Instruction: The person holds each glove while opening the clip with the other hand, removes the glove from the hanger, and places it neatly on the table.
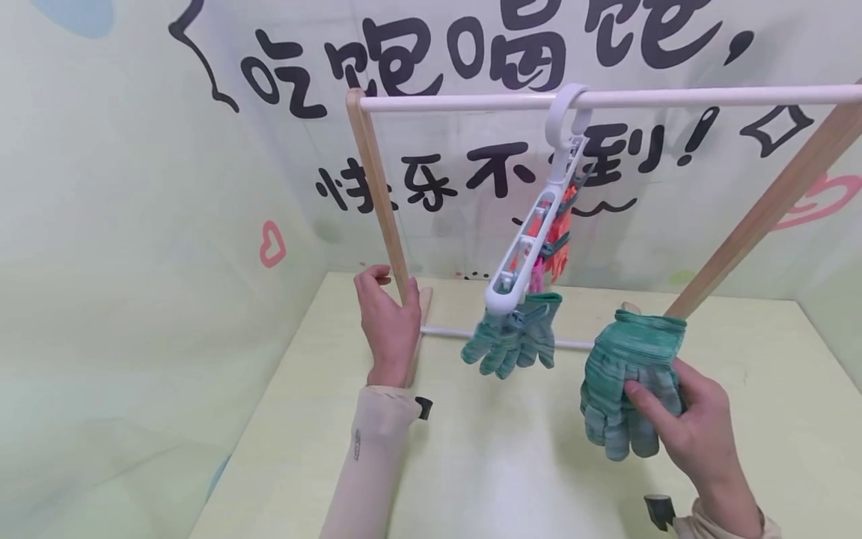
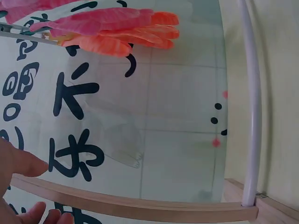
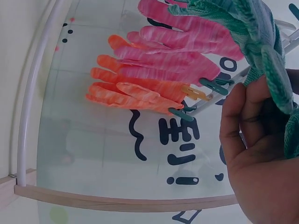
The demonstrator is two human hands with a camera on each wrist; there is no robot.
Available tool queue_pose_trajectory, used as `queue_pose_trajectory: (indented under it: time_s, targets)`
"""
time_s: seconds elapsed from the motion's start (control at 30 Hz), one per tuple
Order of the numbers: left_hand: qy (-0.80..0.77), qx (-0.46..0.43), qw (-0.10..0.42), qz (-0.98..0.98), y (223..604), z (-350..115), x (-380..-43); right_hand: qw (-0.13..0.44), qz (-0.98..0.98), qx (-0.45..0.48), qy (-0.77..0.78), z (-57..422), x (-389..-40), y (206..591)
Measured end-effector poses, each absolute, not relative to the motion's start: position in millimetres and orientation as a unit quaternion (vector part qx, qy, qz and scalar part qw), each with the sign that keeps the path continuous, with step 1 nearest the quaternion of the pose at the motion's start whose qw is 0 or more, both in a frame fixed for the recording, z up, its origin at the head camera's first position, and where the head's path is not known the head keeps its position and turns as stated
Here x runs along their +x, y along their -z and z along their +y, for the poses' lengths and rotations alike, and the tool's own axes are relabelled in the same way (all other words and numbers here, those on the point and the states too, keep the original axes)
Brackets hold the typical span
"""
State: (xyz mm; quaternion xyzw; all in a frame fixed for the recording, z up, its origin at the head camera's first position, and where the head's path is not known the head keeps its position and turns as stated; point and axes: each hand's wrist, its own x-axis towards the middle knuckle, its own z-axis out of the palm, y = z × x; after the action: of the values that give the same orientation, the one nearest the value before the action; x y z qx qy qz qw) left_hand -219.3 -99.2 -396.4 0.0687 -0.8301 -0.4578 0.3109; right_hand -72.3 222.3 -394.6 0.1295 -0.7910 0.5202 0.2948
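My right hand (image 1: 703,430) pinches a green knit glove (image 1: 622,359), thumb in front, its cuff up and fingers hanging down. Beside the left wooden post (image 1: 380,195) is my left hand (image 1: 390,322); thumb and loosely bent fingers lie on either side of the post, with gaps showing in the left wrist view. A white multi-clip hanger (image 1: 528,247) hooks over the rack's top bar and slopes down toward me. Green gloves (image 1: 515,344) hang at its near end. Farther along hang pink gloves (image 3: 182,65) and orange gloves (image 3: 140,93), held by small clothespins (image 3: 214,86).
The rack has a white top bar (image 1: 465,102), a low white crossbar (image 1: 447,332) and a right wooden post (image 1: 761,217). It stands on a pale yellow table (image 1: 498,464). Behind it is a white wall sheet (image 1: 283,172) with black lettering.
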Motion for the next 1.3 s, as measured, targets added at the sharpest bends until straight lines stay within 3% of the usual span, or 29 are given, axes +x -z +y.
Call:
queue_pose_trajectory:
  time_s: [0.47, 1.3]
  targets:
    - [0.475, 0.052, 0.221, -0.85, 448.5, -116.1, -229.0, 0.27, -0.808, 0.111, -0.513, 224.7, -70.1, 393.2]
    - [0.494, 0.052, 0.223, -0.838, 463.1, -121.4, -241.4, 0.226, -0.844, 0.045, -0.485, 235.2, -76.0, 396.9]
